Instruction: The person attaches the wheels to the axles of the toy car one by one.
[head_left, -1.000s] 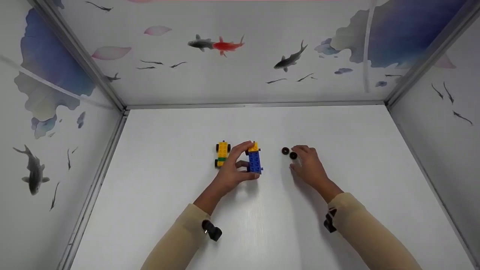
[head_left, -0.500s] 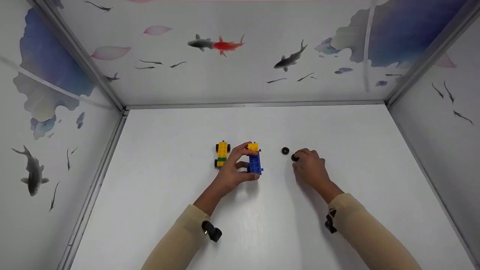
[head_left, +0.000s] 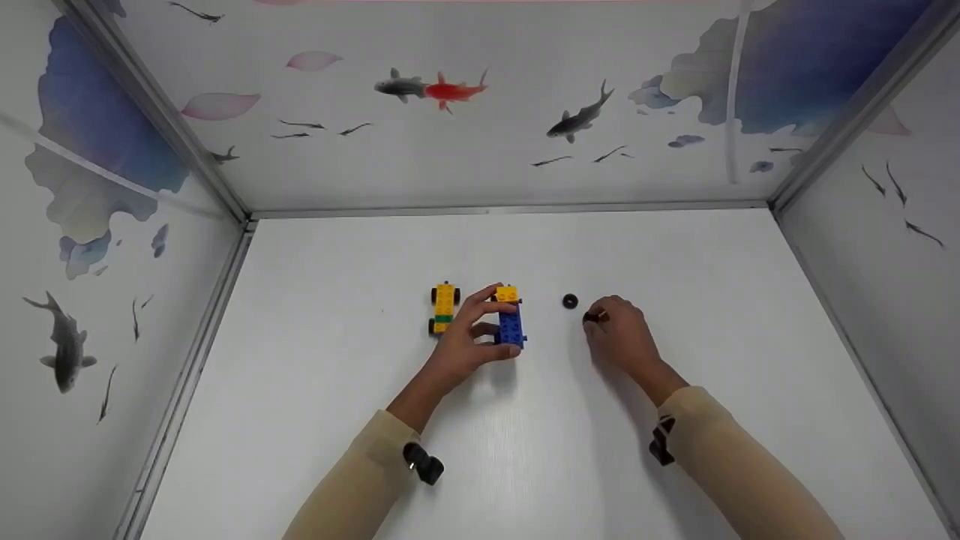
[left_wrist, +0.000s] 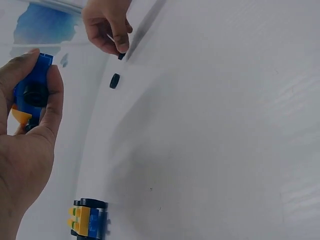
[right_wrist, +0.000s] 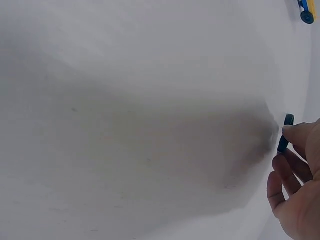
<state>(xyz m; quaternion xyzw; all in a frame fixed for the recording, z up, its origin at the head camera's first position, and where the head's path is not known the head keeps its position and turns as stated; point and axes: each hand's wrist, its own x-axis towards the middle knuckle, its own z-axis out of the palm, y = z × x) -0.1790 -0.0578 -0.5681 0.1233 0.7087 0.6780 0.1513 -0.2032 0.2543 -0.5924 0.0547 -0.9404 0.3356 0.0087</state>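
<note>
My left hand (head_left: 459,341) grips a blue-and-yellow toy brick car (head_left: 510,325) by its ends, raised off the table. Bare axle pegs stick out on the car's right side; in the left wrist view a black wheel (left_wrist: 36,94) shows on its other side. A small black wheel (right_wrist: 283,144) is pinched between the thumb and fingers of my right hand (head_left: 621,334). Just left of that hand, another black wheel (head_left: 570,301) lies loose on the table. Left of my left hand stands a second toy car (head_left: 445,304), yellow and green on top, partly hidden by the hand.
The white tabletop (head_left: 337,390) is bounded by a metal rail (head_left: 390,212) at the back and walls printed with fish and petals on three sides. Both sleeves carry small black wrist cameras.
My right hand has closed its fingers on the nearer loose wheel and shifted it slightly toward me. The left hand and its car have hardly moved.
</note>
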